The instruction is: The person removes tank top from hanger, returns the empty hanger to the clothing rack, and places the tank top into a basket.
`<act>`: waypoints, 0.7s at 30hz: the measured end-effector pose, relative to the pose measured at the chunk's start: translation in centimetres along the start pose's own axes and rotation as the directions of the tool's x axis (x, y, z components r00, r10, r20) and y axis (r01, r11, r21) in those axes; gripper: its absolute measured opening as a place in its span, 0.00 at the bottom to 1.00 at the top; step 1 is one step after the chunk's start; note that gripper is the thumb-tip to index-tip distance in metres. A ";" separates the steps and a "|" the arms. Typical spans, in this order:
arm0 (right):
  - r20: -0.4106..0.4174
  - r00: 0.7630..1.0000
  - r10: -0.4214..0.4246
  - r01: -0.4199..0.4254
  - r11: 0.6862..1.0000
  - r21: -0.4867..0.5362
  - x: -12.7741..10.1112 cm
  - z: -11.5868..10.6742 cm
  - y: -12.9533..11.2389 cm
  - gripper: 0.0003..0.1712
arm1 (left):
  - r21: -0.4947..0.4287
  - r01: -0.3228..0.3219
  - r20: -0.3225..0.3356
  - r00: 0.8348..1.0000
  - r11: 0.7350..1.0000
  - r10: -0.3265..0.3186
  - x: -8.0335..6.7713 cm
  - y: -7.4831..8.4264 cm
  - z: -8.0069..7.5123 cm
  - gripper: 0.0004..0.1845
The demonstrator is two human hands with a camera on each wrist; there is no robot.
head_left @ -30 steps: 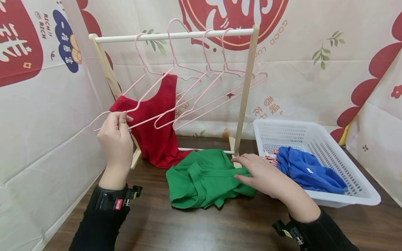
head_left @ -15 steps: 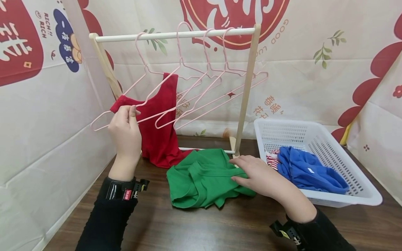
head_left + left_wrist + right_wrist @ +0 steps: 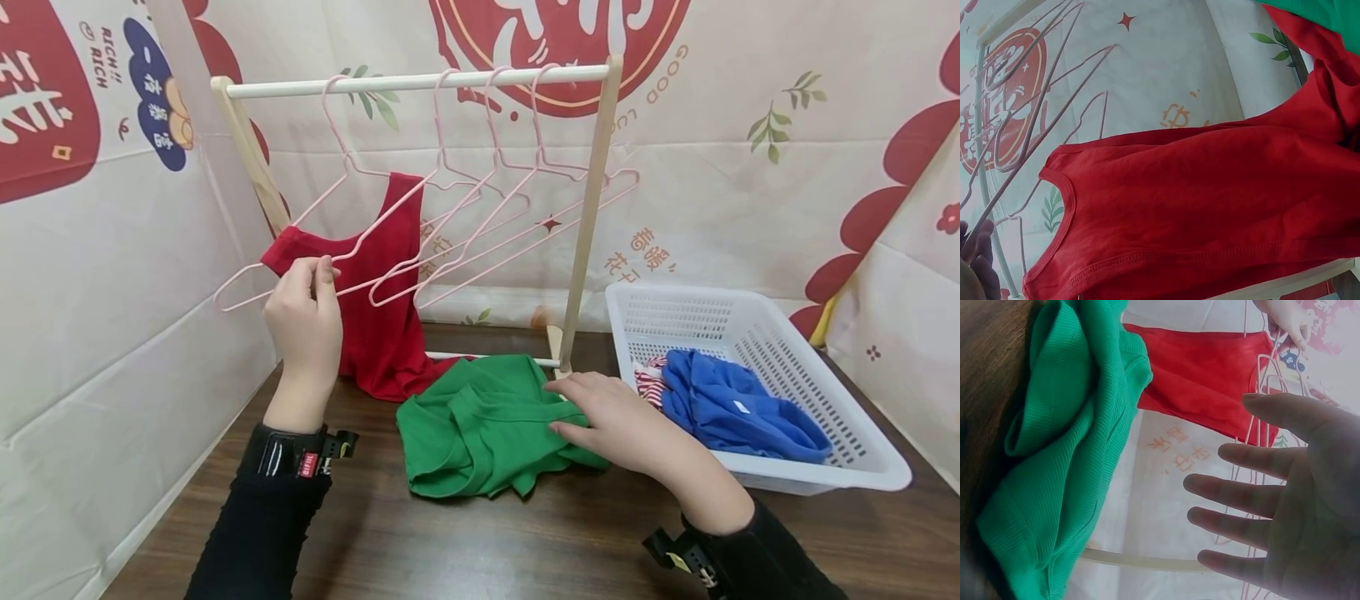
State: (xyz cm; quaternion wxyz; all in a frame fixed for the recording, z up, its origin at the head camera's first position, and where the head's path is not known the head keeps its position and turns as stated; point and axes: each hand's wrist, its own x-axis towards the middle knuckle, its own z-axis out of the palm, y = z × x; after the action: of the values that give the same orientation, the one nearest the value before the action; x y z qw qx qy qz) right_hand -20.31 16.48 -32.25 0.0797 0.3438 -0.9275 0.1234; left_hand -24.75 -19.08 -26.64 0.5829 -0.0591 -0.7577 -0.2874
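My left hand pinches the left shoulder of a pink wire hanger, whose hook is at the rack's top rail. Just behind it a red tank top hangs from the leftmost pink hanger, its lower end spreading onto the table. In the left wrist view, the red tank top fills the middle and fingers show at the lower left edge. My right hand hovers by the right end of a crumpled green ribbed garment; in the right wrist view its fingers are spread and hold nothing.
Two more pink hangers hang at the right of the wooden rack. A white plastic basket stands at the right with a blue garment and a red-striped cloth. Printed fabric walls enclose the table.
My left hand has moved right with the hanger, and the hanger's hook has come down from above the rail to the rail. The right hand has shifted slightly left.
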 end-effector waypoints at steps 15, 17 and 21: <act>0.010 1.000 0.013 -0.013 1.000 0.006 0.1 -0.4 -0.4 0.27 | 0.027 -0.078 0.028 0.997 0.997 0.077 -0.4 -0.2 -0.3 0.19; 0.010 1.000 0.018 -0.018 1.000 0.007 0.1 -0.3 -0.4 0.27 | 0.029 -0.092 0.029 0.995 0.995 0.091 -0.4 -0.2 -0.5 0.20; 0.009 1.000 0.017 -0.017 1.000 0.008 0.2 -0.2 -0.3 0.27 | 0.022 -0.150 -0.010 0.989 0.988 0.150 -0.4 0.0 -0.7 0.20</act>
State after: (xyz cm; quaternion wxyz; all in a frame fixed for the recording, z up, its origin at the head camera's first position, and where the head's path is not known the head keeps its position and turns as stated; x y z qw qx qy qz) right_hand -20.28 16.19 -31.99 0.0730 0.3369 -0.9302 0.1263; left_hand -24.03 -19.33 -26.87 0.6077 -0.1082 -0.7508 -0.2349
